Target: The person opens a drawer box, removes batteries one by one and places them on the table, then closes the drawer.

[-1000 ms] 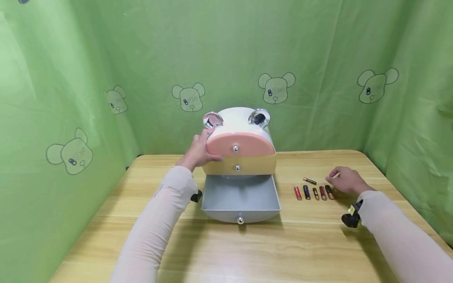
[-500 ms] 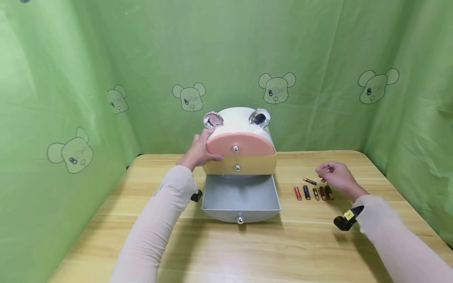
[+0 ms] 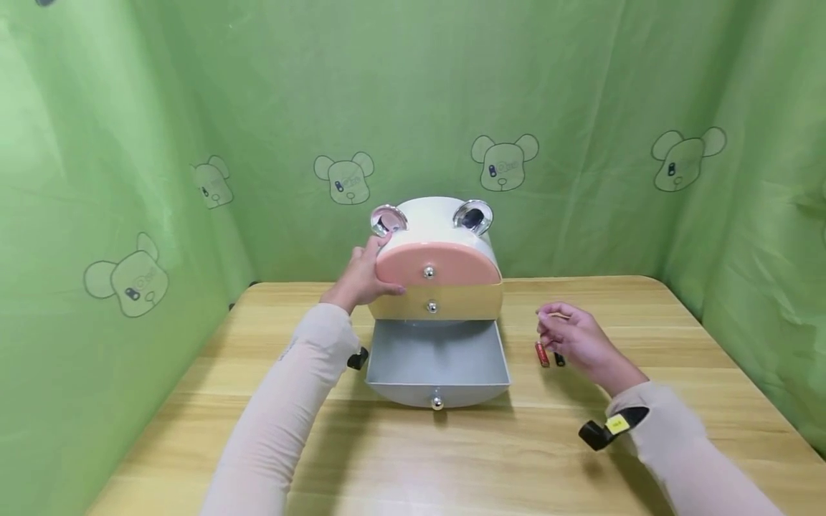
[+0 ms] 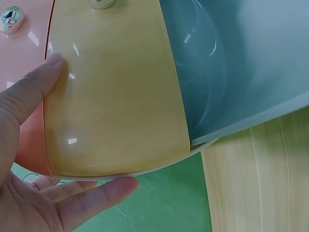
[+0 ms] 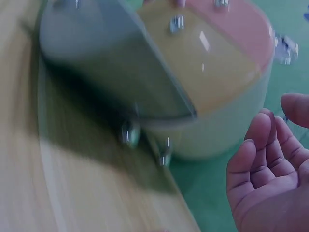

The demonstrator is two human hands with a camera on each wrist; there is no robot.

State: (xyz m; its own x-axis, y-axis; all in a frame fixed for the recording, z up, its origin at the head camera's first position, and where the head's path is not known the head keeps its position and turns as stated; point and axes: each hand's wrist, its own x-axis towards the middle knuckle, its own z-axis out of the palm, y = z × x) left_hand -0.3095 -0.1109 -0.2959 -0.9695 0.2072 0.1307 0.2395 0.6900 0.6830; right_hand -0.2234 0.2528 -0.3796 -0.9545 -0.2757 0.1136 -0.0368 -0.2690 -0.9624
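A small drawer cabinet (image 3: 445, 223) with a white shell, pink and yellow fronts and round silver knobs stands on the table. Its lowest grey drawer (image 3: 437, 393) is pulled out, with nothing lying in it. My left hand (image 3: 358, 281) grips the cabinet's left side, thumb on the yellow front (image 4: 116, 96) and fingers behind the edge. My right hand (image 3: 581, 347) is raised to the drawer's right, over the batteries. Its fingertips pinch a slim battery (image 3: 538, 312), of which only a small end shows. Beneath lie a red battery (image 3: 542, 355) and a dark battery (image 3: 559, 359), partly covered.
Two silver-rimmed round ears (image 3: 473, 216) stick out from the cabinet's top. The wooden table (image 3: 413, 459) reaches back to a green curtain (image 3: 413, 86) with bear-head drawings, which also hangs at both sides. A black wrist camera (image 3: 609, 428) sits on the right sleeve.
My right hand has moved left from the row's right end with the small battery, and now hides most of the row. The left hand keeps its hold on the cabinet.
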